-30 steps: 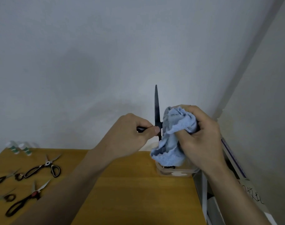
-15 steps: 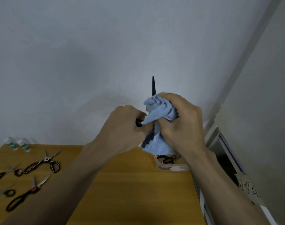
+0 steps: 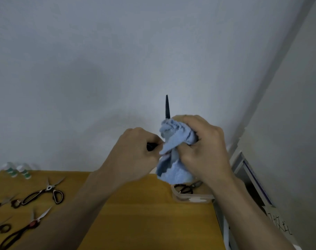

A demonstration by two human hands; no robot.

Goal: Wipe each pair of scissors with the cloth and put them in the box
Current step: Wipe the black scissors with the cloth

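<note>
Head view: black scissors [image 3: 167,107] upright, tip up, between cloth-wrapped hands.

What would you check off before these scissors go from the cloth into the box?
1. Left hand grips the handle of the held scissors: ok.
2. Right hand has the blue cloth wrapped round the blades: ok.
3. Blades wiped clean: cannot tell, the cloth hides most of them and only the tip shows.
4. Blades closed together: cannot tell.
5. Clear box within reach, just below the hands at the table's right edge: ok.
6. Room left in the box: ok, only one pair seen inside, though the hands hide part.
</note>
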